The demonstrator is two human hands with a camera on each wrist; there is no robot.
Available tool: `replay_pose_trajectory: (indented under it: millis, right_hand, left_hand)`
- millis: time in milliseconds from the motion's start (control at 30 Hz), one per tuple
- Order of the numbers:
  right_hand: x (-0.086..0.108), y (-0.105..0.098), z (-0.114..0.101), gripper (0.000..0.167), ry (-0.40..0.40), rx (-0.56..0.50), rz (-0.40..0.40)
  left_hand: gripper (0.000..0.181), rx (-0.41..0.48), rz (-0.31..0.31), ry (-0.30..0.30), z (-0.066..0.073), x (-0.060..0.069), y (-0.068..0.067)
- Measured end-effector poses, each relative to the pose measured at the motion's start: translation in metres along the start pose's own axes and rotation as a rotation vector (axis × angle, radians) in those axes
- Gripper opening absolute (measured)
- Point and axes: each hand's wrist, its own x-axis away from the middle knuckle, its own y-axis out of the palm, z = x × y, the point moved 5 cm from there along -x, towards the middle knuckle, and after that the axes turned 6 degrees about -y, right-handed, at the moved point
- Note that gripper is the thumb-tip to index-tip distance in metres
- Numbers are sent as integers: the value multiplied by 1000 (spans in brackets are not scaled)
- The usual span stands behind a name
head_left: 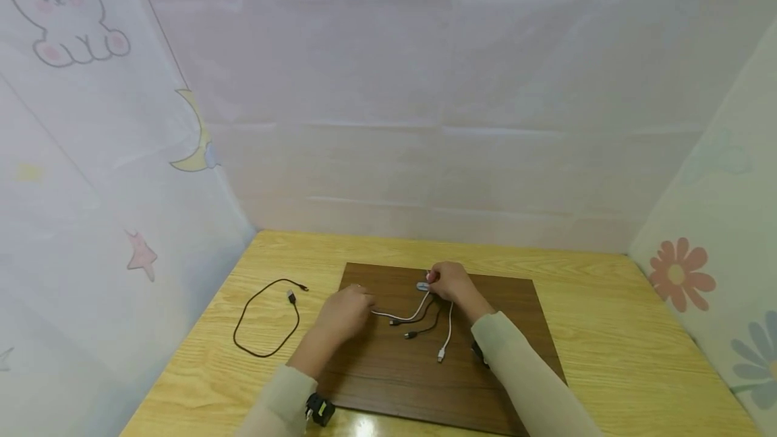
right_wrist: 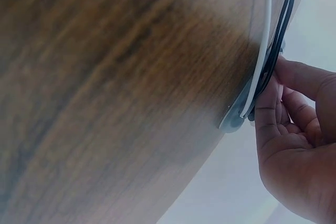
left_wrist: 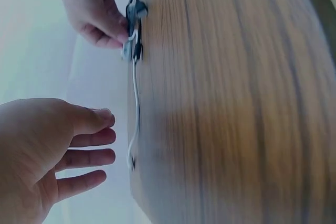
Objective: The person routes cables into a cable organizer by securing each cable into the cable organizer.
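Observation:
My right hand is at the far part of a dark wooden board, its thumb and fingers pinching at cables beside a small grey-blue cable clip. The right wrist view shows a white cable and black cable strands running to the clip; the fingertips are partly hidden behind the strands. My left hand hovers over the board's left side, with loosely extended fingers apart from the white cable. Black plugs and a white plug lie on the board.
A black USB cable lies in an open loop on the yellow wood-grain table, left of the board. Behind the table stands a pale sheeted wall. Decorated side walls flank it.

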Motion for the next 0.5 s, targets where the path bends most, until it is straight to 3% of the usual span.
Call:
replay_pose_trajectory:
  millis: [267, 500]
  right_hand:
    - [0, 1, -3, 7, -9, 4, 1]
    - [0, 2, -5, 8, -7, 10, 10]
  left_hand:
    - [7, 41, 64, -77, -34, 12, -8]
    - [17, 1, 32, -164, -61, 21, -8]
